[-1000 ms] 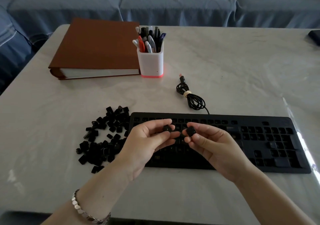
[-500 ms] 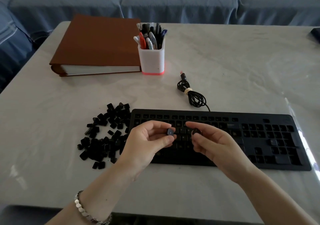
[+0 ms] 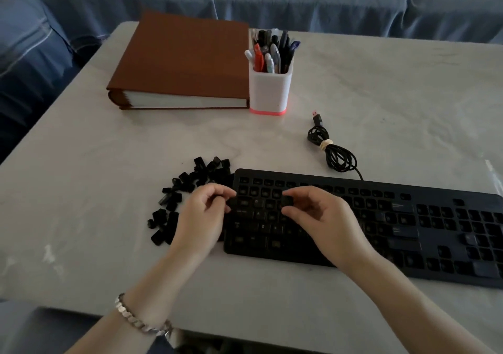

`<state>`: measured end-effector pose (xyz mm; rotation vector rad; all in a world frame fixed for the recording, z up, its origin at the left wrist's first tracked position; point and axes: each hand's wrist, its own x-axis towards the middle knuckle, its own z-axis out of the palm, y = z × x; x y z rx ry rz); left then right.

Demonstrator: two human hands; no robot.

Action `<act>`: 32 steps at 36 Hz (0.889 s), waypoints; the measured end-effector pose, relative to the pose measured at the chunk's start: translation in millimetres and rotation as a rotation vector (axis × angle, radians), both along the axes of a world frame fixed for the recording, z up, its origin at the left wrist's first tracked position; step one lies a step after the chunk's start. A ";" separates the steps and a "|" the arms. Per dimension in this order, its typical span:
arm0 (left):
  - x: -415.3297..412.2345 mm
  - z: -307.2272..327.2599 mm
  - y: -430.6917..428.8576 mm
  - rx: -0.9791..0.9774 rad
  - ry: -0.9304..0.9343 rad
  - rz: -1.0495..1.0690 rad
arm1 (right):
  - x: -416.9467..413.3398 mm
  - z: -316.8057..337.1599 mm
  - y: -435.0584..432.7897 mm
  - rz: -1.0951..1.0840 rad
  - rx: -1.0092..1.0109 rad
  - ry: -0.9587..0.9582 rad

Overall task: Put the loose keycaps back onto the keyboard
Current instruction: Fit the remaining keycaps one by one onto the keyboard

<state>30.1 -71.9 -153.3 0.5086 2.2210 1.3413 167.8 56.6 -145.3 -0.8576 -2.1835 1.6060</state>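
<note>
Above the left end of the keyboard (image 3: pixel 381 212) | keycap (image 3: pixel 287 200) is pinched by right hand (image 3: pixel 326 219) | left hand (image 3: pixel 202 215) is curled, contents indiscernible | keycap pile (image 3: pixel 172 200) is found leftward, beside left hand.

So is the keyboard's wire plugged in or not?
Not plugged in. The wire lies bundled on the table, and its plug rests bare near the pen cup.

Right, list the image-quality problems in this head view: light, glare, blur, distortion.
In the head view the light is dim: keyboard legends barely legible, loose keycaps merge into one dark heap; head view again, a glare streak lies on the table at its right edge; left hand and right hand look soft; the wide lens seems to bow the table's edges.
</note>
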 end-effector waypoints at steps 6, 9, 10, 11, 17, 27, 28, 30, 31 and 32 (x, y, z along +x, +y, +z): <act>-16.3 -4.2 5.1 -0.148 0.058 -0.062 | -30.2 -7.7 -3.6 -0.038 0.198 0.018; -23.0 -4.4 10.2 -0.190 0.074 -0.092 | -45.3 -12.3 -5.0 -0.046 0.247 0.021; -25.5 -4.1 11.8 -0.202 0.080 -0.097 | -50.0 -14.0 -5.4 -0.048 0.265 0.020; -27.8 -3.4 12.8 -0.214 0.092 -0.109 | -54.2 -16.0 -5.7 -0.047 0.283 0.018; -36.6 -7.6 11.7 -0.242 0.119 -0.162 | -71.8 -27.1 -8.8 -0.015 0.359 -0.050; -40.1 -12.1 12.7 -0.132 0.010 -0.162 | -78.2 -38.6 -15.3 -0.008 0.401 -0.129; -40.3 -12.3 12.9 -0.126 0.005 -0.156 | -78.0 -38.8 -14.8 -0.007 0.403 -0.128; -40.6 -12.9 13.2 -0.119 -0.006 -0.145 | -77.4 -39.9 -14.4 -0.007 0.411 -0.123; -40.7 -13.2 13.3 -0.117 -0.015 -0.138 | -77.1 -40.4 -14.5 -0.008 0.411 -0.120; -40.8 -13.4 13.6 -0.115 -0.027 -0.132 | -77.2 -40.8 -14.6 -0.010 0.410 -0.118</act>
